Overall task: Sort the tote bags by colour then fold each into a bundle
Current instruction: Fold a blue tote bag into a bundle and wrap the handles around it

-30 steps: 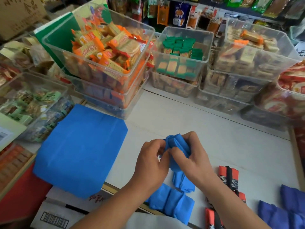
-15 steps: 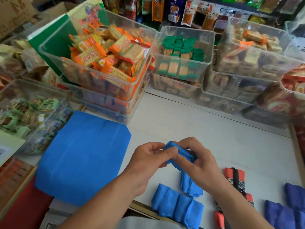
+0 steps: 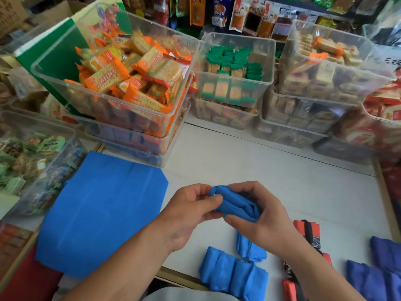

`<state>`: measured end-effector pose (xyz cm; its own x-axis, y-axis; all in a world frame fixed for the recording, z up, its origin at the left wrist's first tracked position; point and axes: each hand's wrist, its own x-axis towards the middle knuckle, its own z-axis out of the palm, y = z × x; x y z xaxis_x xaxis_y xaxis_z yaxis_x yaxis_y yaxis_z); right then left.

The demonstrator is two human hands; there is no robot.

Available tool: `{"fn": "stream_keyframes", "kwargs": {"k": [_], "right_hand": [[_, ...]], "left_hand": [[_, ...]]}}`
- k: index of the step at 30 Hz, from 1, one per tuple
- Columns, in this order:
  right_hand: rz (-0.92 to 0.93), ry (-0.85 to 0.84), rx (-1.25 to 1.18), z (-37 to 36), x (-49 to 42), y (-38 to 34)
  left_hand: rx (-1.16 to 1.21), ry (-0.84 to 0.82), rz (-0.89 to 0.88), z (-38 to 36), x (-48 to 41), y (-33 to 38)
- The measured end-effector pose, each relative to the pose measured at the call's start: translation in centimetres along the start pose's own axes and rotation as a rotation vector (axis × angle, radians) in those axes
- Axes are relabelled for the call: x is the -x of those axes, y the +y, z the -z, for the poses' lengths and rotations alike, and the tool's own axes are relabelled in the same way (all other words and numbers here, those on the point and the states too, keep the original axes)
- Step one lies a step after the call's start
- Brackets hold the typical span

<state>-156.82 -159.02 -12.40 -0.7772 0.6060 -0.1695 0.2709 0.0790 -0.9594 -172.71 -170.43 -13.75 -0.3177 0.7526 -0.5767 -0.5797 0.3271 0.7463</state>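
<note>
Both hands hold a blue tote bag [image 3: 235, 206] rolled into a small bundle above the white table [image 3: 271, 177]. My left hand [image 3: 191, 211] pinches its left end with thumb and fingers. My right hand [image 3: 262, 218] wraps around its right side, thumb underneath. Below them a row of folded blue bundles [image 3: 232, 272] lies at the table's near edge, and one more blue bundle [image 3: 249, 248] sits behind it. A flat blue tote [image 3: 99, 213] lies spread at the left. Red-and-black bundles [image 3: 310, 237] and purple bundles [image 3: 377, 276] lie at the right.
Clear plastic bins of snack packets [image 3: 130, 83] stand stacked along the table's back and left side. More bins [image 3: 325, 68] fill the back right. A wooden strip [image 3: 386, 200] marks the table's right edge. A red surface [image 3: 26, 281] lies at the lower left.
The blue bundle has turned from upright to lying sideways between my hands and is rolled tighter. Both hands dropped slightly toward the table.
</note>
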Motion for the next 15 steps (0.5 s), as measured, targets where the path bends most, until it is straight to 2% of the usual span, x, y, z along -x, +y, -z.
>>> {"fn": "stream_keyframes", "kwargs": {"k": [7, 15], "right_hand": [[0.097, 0.055, 0.057, 0.3, -0.4, 1.0], [0.143, -0.018, 0.05, 0.7, 0.1, 0.5]], "left_hand": [[0.022, -0.098, 0.068, 0.0, 0.3, 0.9], [-0.036, -0.241, 0.243, 0.5, 0.3, 2.3]]}}
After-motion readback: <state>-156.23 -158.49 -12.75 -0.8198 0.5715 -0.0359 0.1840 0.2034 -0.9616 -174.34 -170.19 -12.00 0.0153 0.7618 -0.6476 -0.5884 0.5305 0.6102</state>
